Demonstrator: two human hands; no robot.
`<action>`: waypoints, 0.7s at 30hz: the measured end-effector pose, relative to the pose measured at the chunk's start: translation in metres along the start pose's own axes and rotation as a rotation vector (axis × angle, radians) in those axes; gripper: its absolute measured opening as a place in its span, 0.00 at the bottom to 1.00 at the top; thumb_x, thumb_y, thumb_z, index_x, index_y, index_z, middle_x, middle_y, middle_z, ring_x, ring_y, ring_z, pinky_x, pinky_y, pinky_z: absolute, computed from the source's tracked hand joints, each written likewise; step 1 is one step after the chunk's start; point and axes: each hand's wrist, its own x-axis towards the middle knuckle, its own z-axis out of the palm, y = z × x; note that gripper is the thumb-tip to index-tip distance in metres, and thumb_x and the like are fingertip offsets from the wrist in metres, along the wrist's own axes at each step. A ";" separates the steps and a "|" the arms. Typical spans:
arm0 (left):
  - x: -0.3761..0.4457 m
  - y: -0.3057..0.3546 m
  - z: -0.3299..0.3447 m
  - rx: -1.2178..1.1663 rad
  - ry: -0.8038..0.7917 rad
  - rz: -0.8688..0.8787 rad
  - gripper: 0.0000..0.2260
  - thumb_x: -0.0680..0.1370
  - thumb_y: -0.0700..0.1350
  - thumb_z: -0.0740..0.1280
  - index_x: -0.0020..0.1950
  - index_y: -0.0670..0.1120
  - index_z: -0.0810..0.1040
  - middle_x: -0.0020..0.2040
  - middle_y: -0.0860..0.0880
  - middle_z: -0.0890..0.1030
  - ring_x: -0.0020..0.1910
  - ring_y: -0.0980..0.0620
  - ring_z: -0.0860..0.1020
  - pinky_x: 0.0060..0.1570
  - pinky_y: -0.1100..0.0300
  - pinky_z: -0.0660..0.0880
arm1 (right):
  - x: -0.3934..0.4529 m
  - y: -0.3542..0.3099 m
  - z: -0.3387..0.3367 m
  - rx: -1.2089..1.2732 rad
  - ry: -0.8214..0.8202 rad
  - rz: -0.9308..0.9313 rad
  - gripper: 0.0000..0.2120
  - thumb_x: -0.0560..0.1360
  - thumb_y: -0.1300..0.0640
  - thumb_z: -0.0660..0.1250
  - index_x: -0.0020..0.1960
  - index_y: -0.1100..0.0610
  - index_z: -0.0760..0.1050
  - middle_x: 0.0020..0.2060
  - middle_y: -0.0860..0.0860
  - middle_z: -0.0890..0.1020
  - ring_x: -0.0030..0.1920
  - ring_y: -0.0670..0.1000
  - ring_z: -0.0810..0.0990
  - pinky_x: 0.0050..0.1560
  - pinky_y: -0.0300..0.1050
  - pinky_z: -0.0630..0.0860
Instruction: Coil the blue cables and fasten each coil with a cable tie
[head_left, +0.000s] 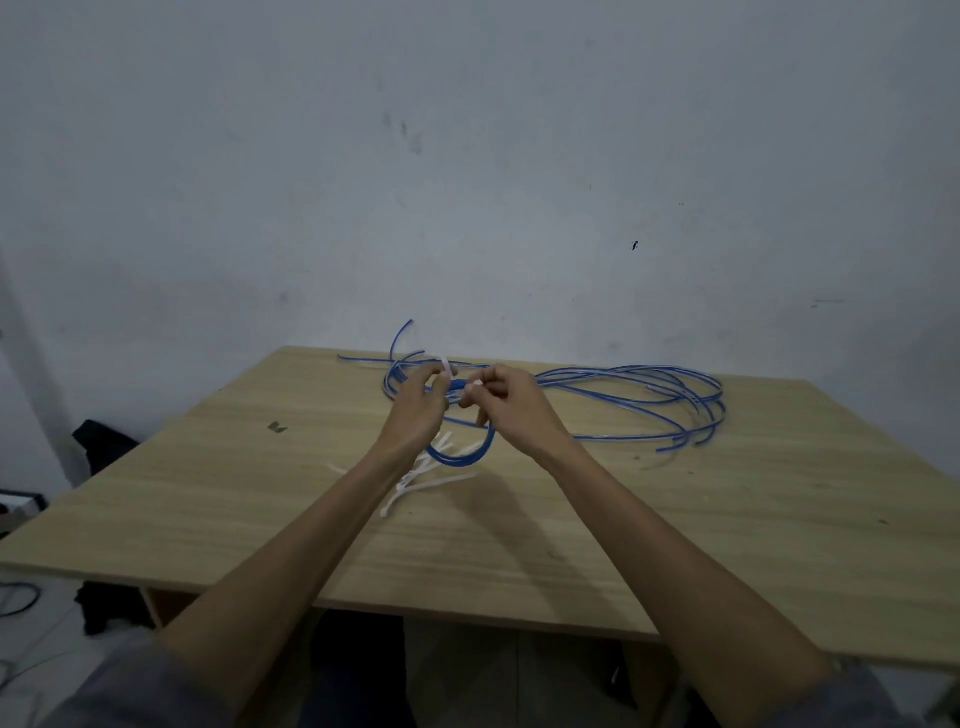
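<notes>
1. Small blue cable coil (464, 451) — thin, glossy loop held above the bench (675, 519) at frame centre; left hand (415, 410) and right hand (511, 408) pinch it together with a white cable tie (447, 368).
2. Grip detail blurred, fingertips partly hidden.
3. Loose blue cables (639, 397) — sprawling loops, centre right.
4. Spare white ties (415, 480) — flat strips, partly behind left forearm.

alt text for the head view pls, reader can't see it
Above a wooden table, the left hand and right hand hold a small blue cable coil, fitting a white cable tie. Spare ties lie beneath; loose blue cables sprawl behind.
</notes>
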 end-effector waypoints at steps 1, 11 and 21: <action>0.000 0.000 0.000 0.029 -0.009 0.020 0.11 0.85 0.51 0.57 0.55 0.48 0.77 0.39 0.52 0.76 0.33 0.57 0.72 0.34 0.59 0.68 | 0.001 0.000 0.000 -0.058 0.042 -0.033 0.07 0.82 0.56 0.64 0.53 0.59 0.79 0.42 0.51 0.85 0.37 0.42 0.81 0.40 0.39 0.76; -0.008 0.007 0.006 0.209 -0.160 0.158 0.13 0.85 0.46 0.59 0.59 0.46 0.83 0.54 0.51 0.84 0.55 0.57 0.79 0.51 0.67 0.70 | 0.007 0.015 0.004 -0.198 0.284 -0.208 0.09 0.79 0.53 0.69 0.53 0.57 0.83 0.51 0.44 0.80 0.45 0.40 0.80 0.47 0.37 0.77; -0.020 0.016 0.006 0.051 -0.216 -0.013 0.14 0.84 0.40 0.59 0.67 0.45 0.78 0.55 0.50 0.82 0.55 0.61 0.77 0.50 0.58 0.77 | -0.001 0.034 0.007 -0.166 0.278 -0.266 0.05 0.80 0.53 0.68 0.50 0.53 0.81 0.40 0.44 0.84 0.44 0.43 0.83 0.47 0.47 0.80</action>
